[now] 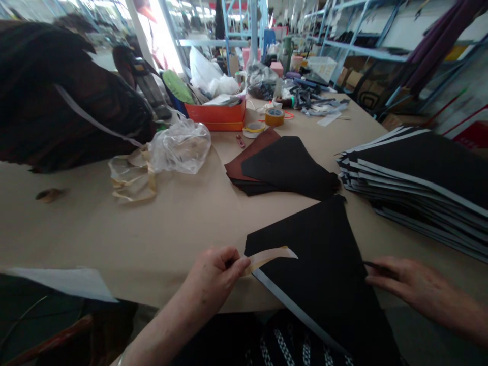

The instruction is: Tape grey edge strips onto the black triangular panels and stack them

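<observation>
A black sheet (324, 264) lies at the near edge of the table, with a pale adhesive band along its left edge. My left hand (213, 277) is closed in a pinch on a tan backing strip (270, 255) that lifts off that edge. My right hand (412, 284) rests on the sheet's right edge, fingers pressed together over a thin dark object I cannot make out.
A tall stack of black sheets (419, 178) fills the right side. Smaller black and brown pieces (282, 165) lie in the middle. Peeled strips (131, 183), a clear plastic bag (181, 145), tape rolls (274, 117), an orange box (219, 114) and a dark bundle (57, 96) sit further left and back.
</observation>
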The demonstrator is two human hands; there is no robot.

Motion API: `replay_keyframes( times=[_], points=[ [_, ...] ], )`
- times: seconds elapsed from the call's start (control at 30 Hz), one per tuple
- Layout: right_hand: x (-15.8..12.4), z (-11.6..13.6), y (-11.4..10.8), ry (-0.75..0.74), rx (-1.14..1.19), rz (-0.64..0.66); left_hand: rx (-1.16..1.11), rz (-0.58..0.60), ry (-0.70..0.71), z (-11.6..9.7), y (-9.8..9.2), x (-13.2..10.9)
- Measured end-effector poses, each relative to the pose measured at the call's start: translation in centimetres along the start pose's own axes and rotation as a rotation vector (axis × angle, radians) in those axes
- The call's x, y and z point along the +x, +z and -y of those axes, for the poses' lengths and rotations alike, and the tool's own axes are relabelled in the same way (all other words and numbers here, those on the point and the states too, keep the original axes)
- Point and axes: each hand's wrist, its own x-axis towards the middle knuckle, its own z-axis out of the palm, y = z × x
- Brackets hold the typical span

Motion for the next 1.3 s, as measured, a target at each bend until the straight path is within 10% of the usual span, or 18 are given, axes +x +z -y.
replay_keyframes(
  times=[0.2,0.37,0.67,1.13,1.3],
  points=[
    [1.3,10.0,0.3,-0.143,0.388,0.088,0.109,-0.020,0.017,-0.6,0.4,-0.3],
    [2.4,13.7,2.3,-0.209,0.365,0.065,0.112,-0.014,0.025,-0.7,0.6,-0.4],
    [4.0,13.2,2.2,-0.315,0.307,0.138,0.162,0.032,0.062,-0.6,0.6,-0.3],
    [3.7,11.8,0.8,-0.481,0.425,0.270,0.063,0.257,0.722,-6.5,2.4,1.9],
    [3.8,10.8,1.1,-0.488,0.400,0.232,-0.103,0.429,0.466,-7.2,3.7,2.9]
  ],
)
